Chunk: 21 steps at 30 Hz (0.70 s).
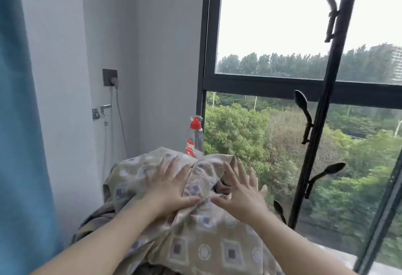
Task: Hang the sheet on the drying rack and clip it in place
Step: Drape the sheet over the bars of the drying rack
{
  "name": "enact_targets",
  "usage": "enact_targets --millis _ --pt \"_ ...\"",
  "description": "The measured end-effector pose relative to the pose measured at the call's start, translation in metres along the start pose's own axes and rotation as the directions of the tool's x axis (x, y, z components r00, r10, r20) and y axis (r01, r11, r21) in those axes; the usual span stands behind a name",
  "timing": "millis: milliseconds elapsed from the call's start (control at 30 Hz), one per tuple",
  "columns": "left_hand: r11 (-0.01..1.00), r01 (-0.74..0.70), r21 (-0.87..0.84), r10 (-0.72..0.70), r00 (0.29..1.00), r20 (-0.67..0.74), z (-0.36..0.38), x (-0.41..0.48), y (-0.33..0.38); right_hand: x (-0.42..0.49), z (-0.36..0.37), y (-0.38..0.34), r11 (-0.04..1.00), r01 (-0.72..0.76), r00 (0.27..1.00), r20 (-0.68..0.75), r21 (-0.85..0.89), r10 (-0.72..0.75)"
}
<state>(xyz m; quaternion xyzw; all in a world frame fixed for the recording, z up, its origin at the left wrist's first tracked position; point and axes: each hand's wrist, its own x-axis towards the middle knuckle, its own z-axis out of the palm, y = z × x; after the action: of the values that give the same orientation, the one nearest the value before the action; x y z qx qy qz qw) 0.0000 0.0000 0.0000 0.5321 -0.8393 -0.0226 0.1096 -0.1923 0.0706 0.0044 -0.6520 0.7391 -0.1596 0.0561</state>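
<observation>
Sheet, left hand pressing, right hand spread beside; bottle behind.

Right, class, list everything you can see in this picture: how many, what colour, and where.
sheet: one, beige with squares and circles, piled bottom centre
bottle: one, clear with red cap, behind the sheet
stand: one, black with hooks, right, before the window
window: one, black frame, trees outside
curtain: one, blue, left edge
socket: one, dark, on the wall, plug in it
tap: one, silver, below the socket
left hand: one, fingers spread, pressing on the sheet
right hand: one, fingers spread, at the sheet's right side
</observation>
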Motion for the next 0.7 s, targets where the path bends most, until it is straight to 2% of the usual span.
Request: enact_targets --millis 100,233,400,567,700 --pt "0.998 0.061 -0.031 -0.059 0.996 0.064 0.012 0.008 -0.009 0.015 0.021 0.004 0.997 -0.073 0.996 0.043 0.030 0.072" --pt "0.986 0.077 -0.146 -0.074 0.997 0.023 0.031 0.023 -0.021 0.037 0.049 0.013 0.978 -0.165 0.986 0.060 0.127 0.158" --pt "0.979 0.147 -0.144 -0.150 0.989 -0.005 0.051 0.031 -0.031 0.059 0.079 0.021 0.937 -0.255 0.967 0.090 0.240 0.240" --pt "0.966 0.167 -0.197 -0.175 0.984 -0.028 0.061 0.040 -0.036 0.069 0.101 0.021 0.909 -0.274 0.958 0.173 0.313 0.229" --pt "0.953 0.158 -0.260 -0.173 0.984 -0.034 0.067 0.046 -0.041 0.071 0.106 0.018 0.873 -0.243 0.968 0.169 0.423 0.187"
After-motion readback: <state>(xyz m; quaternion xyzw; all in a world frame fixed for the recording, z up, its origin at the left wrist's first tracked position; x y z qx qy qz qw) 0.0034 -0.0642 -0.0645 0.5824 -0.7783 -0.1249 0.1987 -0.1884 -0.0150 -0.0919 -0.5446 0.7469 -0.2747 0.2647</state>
